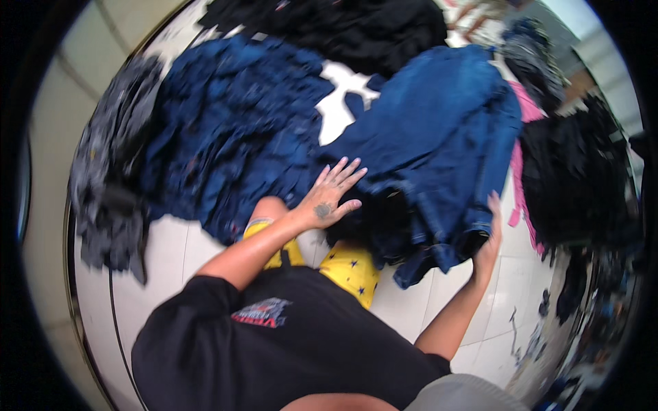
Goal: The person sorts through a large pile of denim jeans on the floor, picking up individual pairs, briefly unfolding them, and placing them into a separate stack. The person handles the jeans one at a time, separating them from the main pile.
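A pile of blue denim garments (432,123) lies in front of me, slightly right of the middle. My left hand (330,195) is open at its near left side, fingers spread and palm down. Against the pile's near right edge rests my right hand (488,240), its fingers stretched along the cloth; its thumb is not clearly seen. Dark, black-looking openings show in the denim between my two hands. To the left spreads a wide heap of crumpled dark blue garments (233,130), close to my left hand.
Grey garments (113,171) lie at the far left and black clothes (356,31) at the back. A black heap (576,178) is on the right, with a pink cloth (518,171) beside it. White floor tiles (473,301) show near me. My knees in yellow shorts (349,274) touch the heaps' near side.
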The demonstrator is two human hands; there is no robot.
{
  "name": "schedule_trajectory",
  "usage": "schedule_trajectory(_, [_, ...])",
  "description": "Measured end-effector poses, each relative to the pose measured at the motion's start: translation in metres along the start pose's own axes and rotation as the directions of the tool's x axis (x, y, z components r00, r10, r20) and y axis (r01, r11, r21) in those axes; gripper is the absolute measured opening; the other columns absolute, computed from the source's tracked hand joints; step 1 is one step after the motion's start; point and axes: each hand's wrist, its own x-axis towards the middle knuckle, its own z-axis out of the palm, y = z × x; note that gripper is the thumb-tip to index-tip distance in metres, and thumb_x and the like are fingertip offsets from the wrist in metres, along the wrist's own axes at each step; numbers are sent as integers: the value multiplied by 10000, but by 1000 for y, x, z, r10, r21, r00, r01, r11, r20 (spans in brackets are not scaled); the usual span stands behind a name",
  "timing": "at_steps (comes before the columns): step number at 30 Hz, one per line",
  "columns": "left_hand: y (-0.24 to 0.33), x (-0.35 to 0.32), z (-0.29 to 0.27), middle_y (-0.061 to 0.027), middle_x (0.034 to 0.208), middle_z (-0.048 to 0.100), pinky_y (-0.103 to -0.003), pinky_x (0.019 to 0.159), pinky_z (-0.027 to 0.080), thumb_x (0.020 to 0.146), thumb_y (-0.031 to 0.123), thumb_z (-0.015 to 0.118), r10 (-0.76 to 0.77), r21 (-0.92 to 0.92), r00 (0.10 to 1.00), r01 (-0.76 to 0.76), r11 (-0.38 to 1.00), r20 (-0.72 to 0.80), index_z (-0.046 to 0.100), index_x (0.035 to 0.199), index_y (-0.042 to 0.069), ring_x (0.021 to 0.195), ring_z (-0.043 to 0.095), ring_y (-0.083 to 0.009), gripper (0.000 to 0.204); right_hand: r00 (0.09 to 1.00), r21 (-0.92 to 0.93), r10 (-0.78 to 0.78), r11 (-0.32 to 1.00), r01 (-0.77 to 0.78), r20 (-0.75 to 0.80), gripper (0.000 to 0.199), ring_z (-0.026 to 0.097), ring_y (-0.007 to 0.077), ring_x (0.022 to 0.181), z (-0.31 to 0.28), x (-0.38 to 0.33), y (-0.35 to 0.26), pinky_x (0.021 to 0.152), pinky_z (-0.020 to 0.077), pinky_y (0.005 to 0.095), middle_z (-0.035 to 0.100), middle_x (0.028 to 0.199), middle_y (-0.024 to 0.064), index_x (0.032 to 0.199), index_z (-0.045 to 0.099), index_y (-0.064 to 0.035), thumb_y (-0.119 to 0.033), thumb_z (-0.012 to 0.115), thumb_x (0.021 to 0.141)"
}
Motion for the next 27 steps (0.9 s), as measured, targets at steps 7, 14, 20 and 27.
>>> schedule_trajectory(7, [-189,-126,-61,-263,1698,361,-623,1295,230,861,438,850,-420,299,611,741,601,-671,397,1646,89,1582,318,-470,971,758,7,449,862,-506,-473,465,590,374,1316,69,-162,23,1132,477,446,579,1482,273,1509,499,98,-181,498,1137])
schedule_trajectory(14, [-291,-122,-149,-192,1615,520,-720,1253,218,743,545,941,-910,260,277,945,199,-309,307,1710,212,1440,563,-364,1203,194,-499,627,740,-450,754,705,674,424,1279,162,-208,-69,1081,538,436,643,1476,254,1607,497,-65,-330,733,997])
schedule_trajectory(20, [-299,-111,-130,-141,1732,371,-833,1221,96,899,271,788,-688,516,502,830,212,-524,654,1472,277,1639,223,-434,589,543,-183,270,960,-210,795,582,620,462,1336,219,-123,-112,1152,481,466,637,1458,283,1529,567,-28,-285,705,1025])
schedule_trajectory(27, [-239,-103,-206,-175,1559,606,-641,1294,238,919,212,731,-322,350,738,596,722,-593,727,1353,64,1523,451,-457,458,561,79,187,906,-417,806,505,685,325,1288,213,-79,-139,1078,532,399,691,1400,227,1521,571,-33,-232,683,1071])
